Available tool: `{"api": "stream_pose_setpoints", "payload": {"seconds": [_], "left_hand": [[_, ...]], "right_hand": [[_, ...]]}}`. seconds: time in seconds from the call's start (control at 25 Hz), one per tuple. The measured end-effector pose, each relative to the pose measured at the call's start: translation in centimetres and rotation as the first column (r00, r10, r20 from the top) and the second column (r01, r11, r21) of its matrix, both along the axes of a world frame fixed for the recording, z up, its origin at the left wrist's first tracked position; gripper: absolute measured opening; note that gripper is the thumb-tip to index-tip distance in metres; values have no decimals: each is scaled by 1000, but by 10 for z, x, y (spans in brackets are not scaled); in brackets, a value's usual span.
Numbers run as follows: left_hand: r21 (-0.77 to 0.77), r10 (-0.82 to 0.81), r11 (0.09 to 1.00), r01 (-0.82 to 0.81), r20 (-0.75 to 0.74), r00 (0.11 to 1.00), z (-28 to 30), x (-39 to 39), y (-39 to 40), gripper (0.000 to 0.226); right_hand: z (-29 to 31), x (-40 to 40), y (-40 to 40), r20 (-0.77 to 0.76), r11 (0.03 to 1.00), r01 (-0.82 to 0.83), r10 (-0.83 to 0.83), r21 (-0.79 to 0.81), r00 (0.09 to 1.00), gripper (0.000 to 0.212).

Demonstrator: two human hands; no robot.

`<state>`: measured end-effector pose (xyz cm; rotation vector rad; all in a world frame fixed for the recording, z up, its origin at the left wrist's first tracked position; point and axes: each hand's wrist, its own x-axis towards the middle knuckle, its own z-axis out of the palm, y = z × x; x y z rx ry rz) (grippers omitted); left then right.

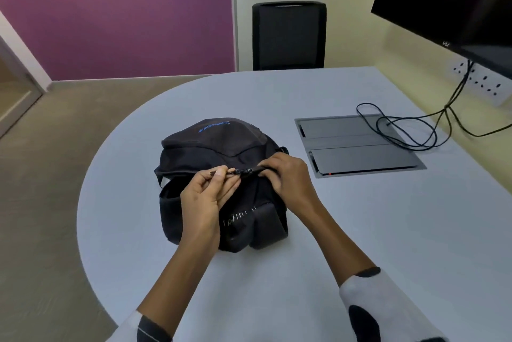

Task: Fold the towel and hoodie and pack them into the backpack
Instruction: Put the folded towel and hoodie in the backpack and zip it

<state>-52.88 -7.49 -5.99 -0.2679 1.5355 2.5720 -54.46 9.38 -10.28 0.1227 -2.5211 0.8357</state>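
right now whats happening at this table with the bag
A person is working the zipper on a black backpack that sits on the rounded grey table. The left hand pinches the zipper pull, while the right hand grips the bag's top edge beside it. No towel or hoodie is in view. A black cable lies across the table's hatch.

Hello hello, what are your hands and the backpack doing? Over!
Left hand pinching zipper pull. Right hand gripping backpack top. Towel, hoodie not visible. Nothing blocking.
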Motion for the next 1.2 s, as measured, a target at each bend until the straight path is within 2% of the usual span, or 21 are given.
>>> {"api": "stream_pose_setpoints", "payload": {"seconds": [0.16, 0.24, 0.36, 0.48, 0.56, 0.64, 0.72, 0.8, 0.88, 1.0, 1.04, 1.12, 1.2], "left_hand": [[18, 83, 996, -84, 26, 996, -3, 2, -22, 12], [-3, 59, 998, -59, 37, 998, -6, 1, -32, 12], [-221, -36, 975, 39, 15, 999, -12, -4, -40, 8], [-444, -123, 889, 115, 12, 992, -19, -5, -43, 2], [-672, -224, 721, 168, 3, 975, -26, 0, -44, 20], [-886, -292, 454, 99, -43, 955, -36, 6, -40, 38], [-967, -339, 242, -77, -158, 927, -43, 8, -34, 46], [-965, -397, 159, -208, -255, 882, -50, 3, -26, 49], [-942, -439, 180, -284, -335, 833, -55, -5, -20, 44], [-886, -488, 251, -390, -463, 740, -61, -9, -14, 20], [-868, -468, 313, -386, -495, 732, -60, -8, -13, 15], [-786, -324, 550, -282, -513, 795, -52, -6, -12, 9], [-612, -165, 777, -149, -425, 890, -39, -5, -14, 7]], "right_hand": [[-2, -2, 5, -36, 999, 33, -34, -41, 999, 11], [-4, -1, 5, -13, 996, 52, -53, -75, 999, 12], [-3, 6, 3, 80, 995, 65, -59, -77, 995, 22], [-1, 19, -11, 116, 990, -87, 75, 108, 990, 44], [-1, 24, -27, 116, 967, -171, 151, 191, 982, 53], [-5, 26, -37, 125, 959, -191, 167, 209, 978, 53], [-7, 27, -38, 143, 977, -165, 145, 139, 979, 52], [-6, 26, -33, 157, 992, -118, 110, 40, 981, 52], [-5, 25, -27, 146, 997, -77, 75, 10, 986, 48], [-3, 24, -22, 95, 1000, -26, 26, -10, 995, 31], [-4, 25, -21, 89, 999, -15, 17, -29, 996, 29], [-4, 27, -21, 116, 999, -39, 43, -31, 992, 34], [-5, 24, -28, 181, 985, -133, 112, 108, 977, 51]]}}
